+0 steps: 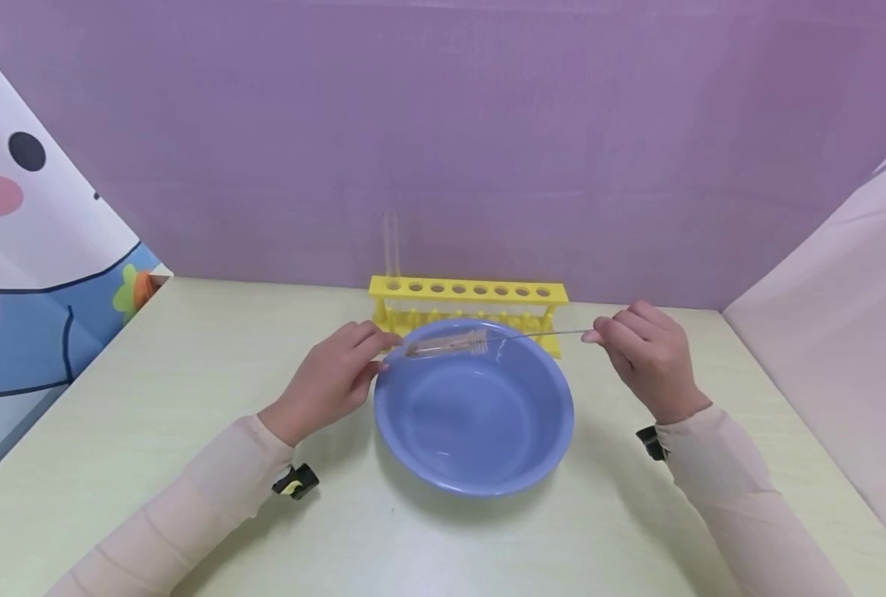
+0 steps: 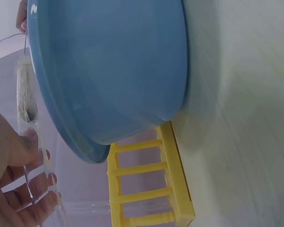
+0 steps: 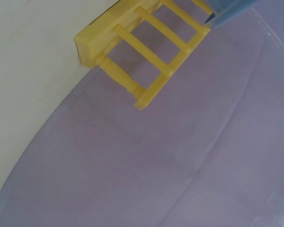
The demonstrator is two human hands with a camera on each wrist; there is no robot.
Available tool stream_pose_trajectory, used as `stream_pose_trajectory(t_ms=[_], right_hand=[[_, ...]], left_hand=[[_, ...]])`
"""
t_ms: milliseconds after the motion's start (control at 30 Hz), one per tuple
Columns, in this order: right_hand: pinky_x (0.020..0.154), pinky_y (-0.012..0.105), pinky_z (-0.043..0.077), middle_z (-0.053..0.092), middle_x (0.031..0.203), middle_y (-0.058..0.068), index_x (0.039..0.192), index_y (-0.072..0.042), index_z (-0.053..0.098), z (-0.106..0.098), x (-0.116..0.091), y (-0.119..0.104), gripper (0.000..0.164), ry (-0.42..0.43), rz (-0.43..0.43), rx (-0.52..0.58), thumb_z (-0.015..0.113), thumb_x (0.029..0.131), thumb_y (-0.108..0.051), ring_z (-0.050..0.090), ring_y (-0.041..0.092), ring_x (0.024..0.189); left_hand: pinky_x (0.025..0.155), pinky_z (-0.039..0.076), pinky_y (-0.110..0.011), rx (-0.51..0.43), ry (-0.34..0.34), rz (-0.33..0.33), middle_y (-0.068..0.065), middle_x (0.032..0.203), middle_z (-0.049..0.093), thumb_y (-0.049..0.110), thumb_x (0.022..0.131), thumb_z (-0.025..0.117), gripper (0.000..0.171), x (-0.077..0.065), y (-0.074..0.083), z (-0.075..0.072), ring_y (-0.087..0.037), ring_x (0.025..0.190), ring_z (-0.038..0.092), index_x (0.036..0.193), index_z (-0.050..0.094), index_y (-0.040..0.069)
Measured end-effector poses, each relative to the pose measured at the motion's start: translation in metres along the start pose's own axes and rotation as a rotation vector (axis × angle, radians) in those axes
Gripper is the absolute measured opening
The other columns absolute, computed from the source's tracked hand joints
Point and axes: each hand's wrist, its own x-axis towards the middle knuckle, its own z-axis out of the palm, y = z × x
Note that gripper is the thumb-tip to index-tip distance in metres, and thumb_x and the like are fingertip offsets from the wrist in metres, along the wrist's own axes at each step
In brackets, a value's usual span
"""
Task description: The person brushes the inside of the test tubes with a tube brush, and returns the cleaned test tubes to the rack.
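Note:
In the head view my left hand (image 1: 334,373) holds a clear glass test tube (image 2: 48,161) above the far left rim of a blue basin (image 1: 480,414). The left wrist view has the tube running between thumb and fingers. A test tube brush (image 1: 446,343) with pale bristles lies mostly inside the tube, its fuller bristles out at the mouth. To the right, my right hand (image 1: 647,356) pinches the end of the brush's thin wire handle (image 1: 539,334). The right wrist view does not show this hand.
Behind the basin stands a yellow test tube rack (image 1: 468,288). Another clear test tube (image 1: 391,245) stands upright in its leftmost hole. A purple backdrop (image 1: 443,141) rises behind the pale table (image 1: 263,332), with a cartoon-printed cloth (image 1: 32,249) at the left.

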Motion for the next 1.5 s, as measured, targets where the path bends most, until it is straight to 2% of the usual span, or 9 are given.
stream_pose_trajectory(t_ms=[433, 833, 1067, 1267, 1500], right_hand=[[0.047, 0.030, 0.033, 0.049, 0.053, 0.005, 0.066, -0.001, 0.058, 0.001, -0.003, 0.001, 0.039, -0.005, -0.006, 0.001, 0.058, 0.093, -0.029, 0.039, 0.020, 0.049], [0.044, 0.030, 0.030, 0.046, 0.050, 0.006, 0.064, 0.000, 0.055, 0.003, 0.006, -0.006, 0.039, 0.105, -0.055, 0.025, 0.060, 0.092, -0.027, 0.036, 0.021, 0.046], [0.044, 0.029, 0.031, 0.045, 0.050, 0.006, 0.064, 0.000, 0.056, 0.006, 0.004, -0.007, 0.040, 0.098, -0.067, 0.043, 0.059, 0.092, -0.028, 0.037, 0.021, 0.047], [0.043, 0.029, 0.031, 0.043, 0.049, 0.005, 0.064, 0.000, 0.056, 0.010, 0.002, -0.008, 0.040, 0.109, -0.074, 0.062, 0.060, 0.092, -0.028, 0.037, 0.020, 0.046], [0.043, 0.027, 0.032, 0.045, 0.050, 0.005, 0.064, 0.000, 0.056, 0.013, 0.000, -0.012, 0.038, 0.099, -0.081, 0.082, 0.060, 0.092, -0.026, 0.038, 0.020, 0.046]], left_hand=[[0.066, 0.049, -0.029, -0.007, 0.000, 0.014, -0.005, 0.096, 0.061, -0.005, 0.079, 0.068, 0.034, 0.009, 0.007, 0.000, -0.019, 0.082, 0.052, 0.110, 0.063, 0.009], [0.068, 0.050, -0.029, -0.007, 0.001, 0.016, -0.004, 0.097, 0.061, -0.006, 0.078, 0.067, 0.035, 0.013, 0.010, -0.001, -0.019, 0.084, 0.053, 0.110, 0.064, 0.007], [0.074, 0.052, -0.031, -0.016, 0.007, 0.033, -0.004, 0.097, 0.061, -0.007, 0.078, 0.067, 0.034, 0.017, 0.013, 0.000, -0.020, 0.090, 0.056, 0.110, 0.064, 0.005], [0.072, 0.052, -0.029, -0.014, 0.018, 0.047, -0.003, 0.094, 0.061, -0.006, 0.079, 0.068, 0.032, 0.019, 0.016, 0.000, -0.019, 0.087, 0.056, 0.109, 0.065, 0.005], [0.075, 0.052, -0.031, -0.011, 0.015, 0.057, -0.004, 0.097, 0.061, -0.002, 0.082, 0.067, 0.030, 0.020, 0.016, 0.002, -0.021, 0.090, 0.057, 0.110, 0.064, 0.006]])
